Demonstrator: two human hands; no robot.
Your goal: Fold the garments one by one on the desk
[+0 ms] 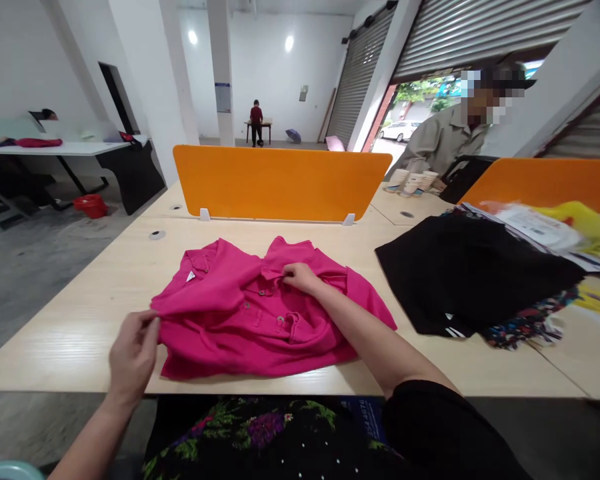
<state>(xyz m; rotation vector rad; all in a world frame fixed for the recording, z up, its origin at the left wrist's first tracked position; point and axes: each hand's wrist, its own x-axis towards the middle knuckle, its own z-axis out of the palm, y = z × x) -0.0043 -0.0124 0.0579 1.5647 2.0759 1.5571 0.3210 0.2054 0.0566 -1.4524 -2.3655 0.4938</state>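
Observation:
A bright pink buttoned jacket (220, 333) lies spread and rumpled on the light wooden table (80, 333) in front of me. Its neck opening with a small white label points to the far left, and several buttons show near its middle. At the jacket's left edge, my left hand (135, 353) pinches the cloth between thumb and fingers. My right hand (301, 277) reaches across the jacket and grips the fabric near its upper middle, with the forearm lying over the right part. The fingertips of my right hand are partly hidden in the folds.
Black folded clothing (470, 273) lies on the right, over a floral-patterned cloth (530, 317). An orange divider (285, 183) stands along the table's back. Paper cups (413, 181) stand beyond it, near a person (445, 137) in a light jacket. A red bucket (91, 206) is on the floor.

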